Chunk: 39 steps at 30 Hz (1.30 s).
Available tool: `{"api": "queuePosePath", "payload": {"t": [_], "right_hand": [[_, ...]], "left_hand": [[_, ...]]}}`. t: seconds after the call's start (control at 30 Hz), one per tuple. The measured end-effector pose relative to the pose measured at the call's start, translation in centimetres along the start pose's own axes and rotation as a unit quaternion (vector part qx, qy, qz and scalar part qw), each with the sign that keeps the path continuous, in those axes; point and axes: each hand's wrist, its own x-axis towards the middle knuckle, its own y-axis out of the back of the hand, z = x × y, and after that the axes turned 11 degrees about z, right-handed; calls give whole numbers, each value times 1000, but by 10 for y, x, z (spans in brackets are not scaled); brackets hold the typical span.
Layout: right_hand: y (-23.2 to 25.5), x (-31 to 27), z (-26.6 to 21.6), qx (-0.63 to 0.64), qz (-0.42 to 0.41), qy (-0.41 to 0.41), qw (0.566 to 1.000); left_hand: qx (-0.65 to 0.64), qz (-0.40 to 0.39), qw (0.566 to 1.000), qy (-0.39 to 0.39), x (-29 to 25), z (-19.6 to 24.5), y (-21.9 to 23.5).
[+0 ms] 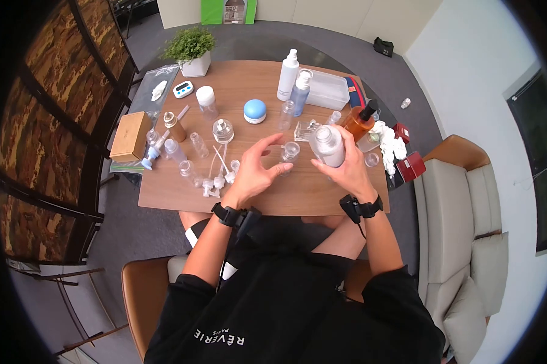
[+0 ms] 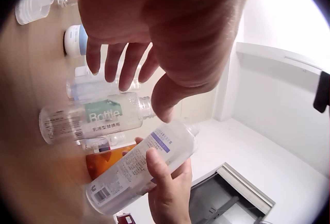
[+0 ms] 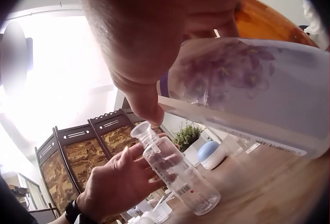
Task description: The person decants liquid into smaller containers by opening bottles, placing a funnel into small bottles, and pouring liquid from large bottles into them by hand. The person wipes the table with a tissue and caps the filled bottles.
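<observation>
My right hand (image 1: 349, 167) grips a frosted bottle (image 3: 242, 90) with purple flowers on it. This bottle is uncapped and leans, its mouth toward the upper right in the left wrist view. Beside it on the table stands a clear empty bottle (image 2: 95, 118) with a green label reading "Bottle". A small clear funnel (image 3: 143, 130) sits at that bottle's mouth. My left hand (image 1: 256, 173) hovers around the clear bottle's left side, fingers loosely bent and spread, thumb near the neck. Its palm faces the bottle, with nothing in its grasp.
Behind the hands stand white and blue pump bottles (image 1: 288, 76), a blue-lidded jar (image 1: 254, 110) and a clear box (image 1: 327, 91). An amber pump bottle (image 1: 358, 123) is close on the right. Several small bottles and loose pump heads (image 1: 213, 187) lie left, near a cardboard box (image 1: 131, 136).
</observation>
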Motion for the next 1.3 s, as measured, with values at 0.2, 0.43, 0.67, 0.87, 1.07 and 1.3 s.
{"api": "queuePosePath", "payload": {"t": [0.2,0.43,0.67,0.87,1.07,1.3], "right_hand": [[-2,1,5,-12,-12,8,1000],[3,2,4,-34,-35,-4,999],[9,3,6,-47,-51,22,997],[10,1,6,-47,-63,26,997],[11,0,2,-46,-68,37,996],[12,2,0,-53,-79,34,995]], "left_hand": [[79,1,997,23,-11,-13,-9],[74,41,996,5,-21,-16,-20],[69,33,997,30,-30,-13,-24],[-4,50,999,2,-22,7,-13],[-39,12,999,-32,-9,13,-13],[-40,30,997,-54,-7,6,-16]]}}
